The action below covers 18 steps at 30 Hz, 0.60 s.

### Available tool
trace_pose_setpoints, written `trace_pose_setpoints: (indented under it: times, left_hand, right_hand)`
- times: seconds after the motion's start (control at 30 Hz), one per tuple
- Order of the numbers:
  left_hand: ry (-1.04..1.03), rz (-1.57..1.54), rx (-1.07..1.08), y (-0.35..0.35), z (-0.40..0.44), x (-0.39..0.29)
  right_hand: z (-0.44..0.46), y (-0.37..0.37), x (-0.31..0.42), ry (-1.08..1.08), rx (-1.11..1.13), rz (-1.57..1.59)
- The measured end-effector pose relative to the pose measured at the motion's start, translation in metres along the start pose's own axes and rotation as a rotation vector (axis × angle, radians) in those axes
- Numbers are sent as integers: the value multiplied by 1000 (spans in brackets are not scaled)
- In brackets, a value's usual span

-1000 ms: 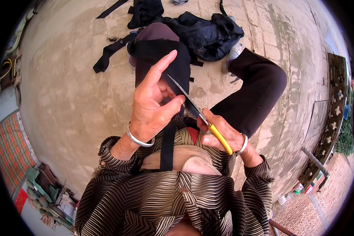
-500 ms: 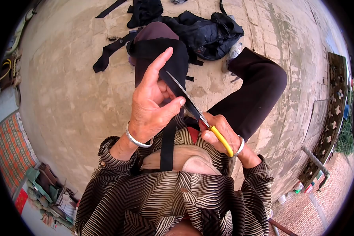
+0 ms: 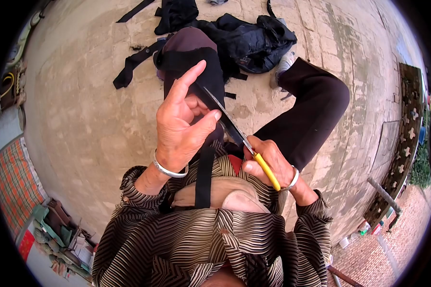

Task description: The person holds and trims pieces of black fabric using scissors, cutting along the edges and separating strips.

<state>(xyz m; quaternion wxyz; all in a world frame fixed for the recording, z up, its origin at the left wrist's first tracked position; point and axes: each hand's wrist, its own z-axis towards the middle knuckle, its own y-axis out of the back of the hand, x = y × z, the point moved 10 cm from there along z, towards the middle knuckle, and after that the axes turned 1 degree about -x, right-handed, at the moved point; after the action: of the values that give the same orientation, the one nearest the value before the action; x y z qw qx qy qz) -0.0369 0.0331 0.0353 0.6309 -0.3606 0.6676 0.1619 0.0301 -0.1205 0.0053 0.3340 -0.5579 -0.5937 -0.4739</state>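
In the head view, the right hand (image 3: 270, 161) gripped the yellow-handled scissors (image 3: 260, 159) over the lap, its fingers closed round the handle. The blades slanted up and away toward the left hand (image 3: 177, 126), alongside a narrow black strip (image 3: 227, 125) of cloth. The left hand's forefinger was stretched out and the other fingers were curled, with the thumb tip at the strip's edge (whether it pinched the cloth, I couldn't tell). A pale bracelet circled each wrist.

A wide black cloth (image 3: 210, 67) lay over the left-side knee, just beyond the left hand. Another black strap (image 3: 204, 179) ran down the front of the striped shirt (image 3: 187, 234). Farther out, a heap of black clothing (image 3: 258, 45) lay on the paved ground (image 3: 100, 119), near a foot in a striped sock (image 3: 285, 64).
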Motion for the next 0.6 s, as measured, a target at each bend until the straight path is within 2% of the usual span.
trace_pose_setpoints:
  times: [0.07, 0.37, 0.6]
  left_hand:
    - [10, -13, 4, -1, 0, 0]
    - [18, -37, 65, -8, -2, 0]
    - [15, -47, 100, -8, -1, -3]
  right_hand:
    - [-1, -10, -3, 17, 135, -28]
    - [6, -11, 11, 75, 160, 159]
    - [0, -14, -2, 56, 204, 171]
